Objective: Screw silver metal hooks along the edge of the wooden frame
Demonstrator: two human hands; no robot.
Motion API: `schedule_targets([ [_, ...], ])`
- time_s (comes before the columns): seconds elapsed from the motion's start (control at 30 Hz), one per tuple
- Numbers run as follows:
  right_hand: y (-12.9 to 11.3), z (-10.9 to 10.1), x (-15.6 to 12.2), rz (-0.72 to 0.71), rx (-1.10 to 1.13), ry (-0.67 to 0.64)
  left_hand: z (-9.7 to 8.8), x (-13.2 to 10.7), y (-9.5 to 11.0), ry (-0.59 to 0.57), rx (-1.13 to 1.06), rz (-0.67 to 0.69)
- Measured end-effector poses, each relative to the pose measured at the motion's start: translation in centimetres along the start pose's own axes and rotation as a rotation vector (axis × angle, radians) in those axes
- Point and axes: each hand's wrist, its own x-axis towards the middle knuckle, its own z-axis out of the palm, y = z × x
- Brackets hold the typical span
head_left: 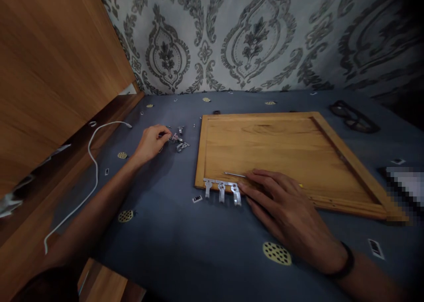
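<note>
My left hand (153, 142) is at the left, its thumb and fingers pinched together at a small pile of metal hinges (180, 146); what sits between the fingertips is too small to make out. My right hand (285, 205) lies with fingers stretched out over the near edge of a framed wooden panel (258, 143). Its fingertips reach the rightmost of three metal hinges (236, 194), lined up along that edge near the left corner. From beneath the hand sticks out the thin metal shaft of a screwdriver (233, 174); the hand hides its handle.
A white cable (96, 171) curves along the left beside a wooden cabinet (59, 50). Dark glasses (353, 116) lie at the back right, and a blurred flat object (407, 185) at the right edge. Patterned fabric (205, 37) hangs behind the blue cloth surface (185, 249).
</note>
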Motion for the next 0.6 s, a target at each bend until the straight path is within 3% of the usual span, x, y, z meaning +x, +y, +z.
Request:
schedule_targets([
  [0.17,0.0,-0.1,0.1,0.003,0.009,0.003,0.6,0.8,-1.1,0.018,0.05,-0.028],
  [0.37,0.1,-0.3,0.2,-0.003,-0.004,0.007,1.1,1.4,-0.8,0.032,0.139,0.017],
  [0.6,0.0,-0.3,0.3,0.0,0.001,0.023,0.4,5.2,-2.2,-0.011,0.236,-0.077],
])
